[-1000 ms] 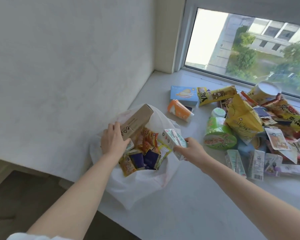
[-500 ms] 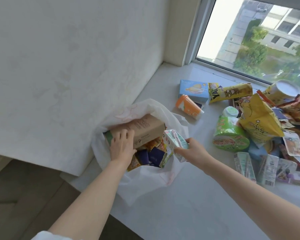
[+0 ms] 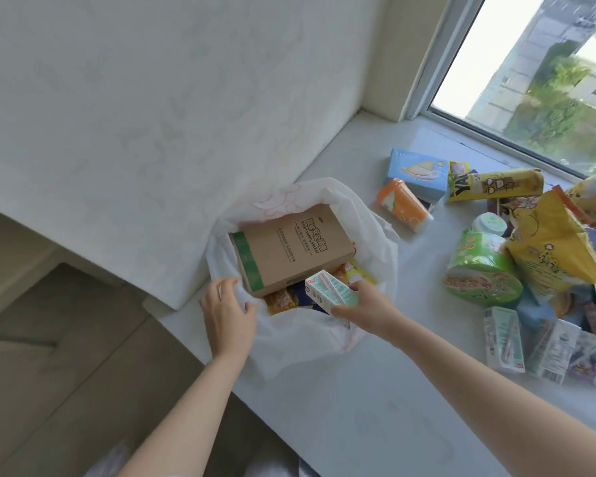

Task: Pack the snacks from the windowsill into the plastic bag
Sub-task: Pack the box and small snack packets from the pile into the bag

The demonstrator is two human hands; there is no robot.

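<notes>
Plastic bag (image 3: 286,349) sits open at the windowsill's (image 3: 358,407) left end by the wall, with one brown box (image 3: 289,249) lying on packets inside. The left hand (image 3: 227,315) rests loose-fingered on its near rim. The right hand (image 3: 369,308) grips one mint carton (image 3: 331,290) over the mouth. Rightward the snacks (image 3: 544,352) lie heaped, among them one orange cup (image 3: 403,206), one green bowl (image 3: 479,270) and one yellow pouch (image 3: 551,242).

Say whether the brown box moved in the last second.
Yes. Against the plastic bag, the brown box has tipped down from leaning on end to lying flat inside.
</notes>
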